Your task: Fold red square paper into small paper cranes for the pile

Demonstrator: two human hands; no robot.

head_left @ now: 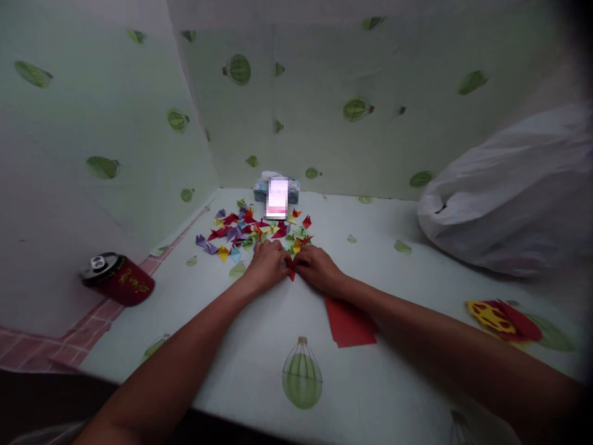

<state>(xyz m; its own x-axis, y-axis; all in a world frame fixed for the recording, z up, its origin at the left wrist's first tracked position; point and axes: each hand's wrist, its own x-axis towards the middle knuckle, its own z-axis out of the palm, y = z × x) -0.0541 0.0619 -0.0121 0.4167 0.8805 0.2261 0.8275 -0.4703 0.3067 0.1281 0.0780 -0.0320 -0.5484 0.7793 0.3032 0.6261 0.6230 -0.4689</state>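
Note:
My left hand [267, 264] and my right hand [317, 267] meet at the middle of the table, fingers pinched together on a small red folded paper piece [291, 270] between them. Just beyond the hands lies a pile of several small folded paper pieces [252, 232] in red, purple, yellow, blue and green. A flat red paper sheet [348, 324] lies under my right forearm.
A lit phone [277, 198] leans on a small box [293, 188] at the back. A red can [118, 279] lies on its side at the left. A white plastic bag [509, 198] fills the right. Yellow and red paper [503, 318] sits at the right edge. The cloth [301, 371] has balloon prints.

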